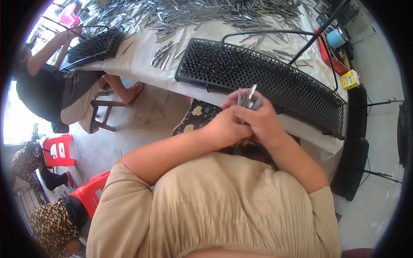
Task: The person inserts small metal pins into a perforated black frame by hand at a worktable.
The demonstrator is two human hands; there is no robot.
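Observation:
A small bundle of slim, shiny metal pieces (248, 99), like narrow flat strips, stands up out of my two closed hands. My left hand (223, 127) and my right hand (265, 120) are pressed together around it, in front of my chest. Just beyond them, at the table's near edge, lies a long black rack (275, 79) full of round holes, with a thin wire handle. Dark tips crowd the holes at its left end, while the holes toward the right look unfilled. The lower ends of the bundle are hidden by my fingers.
A large heap of metal strips (193, 15) covers the far side of the white-covered table (142, 64). At the left, a person (47, 86) sits by another black rack (92, 48). A yellow box (349, 79) and blue cup (334, 38) stand right; red stools (59, 150) stand left.

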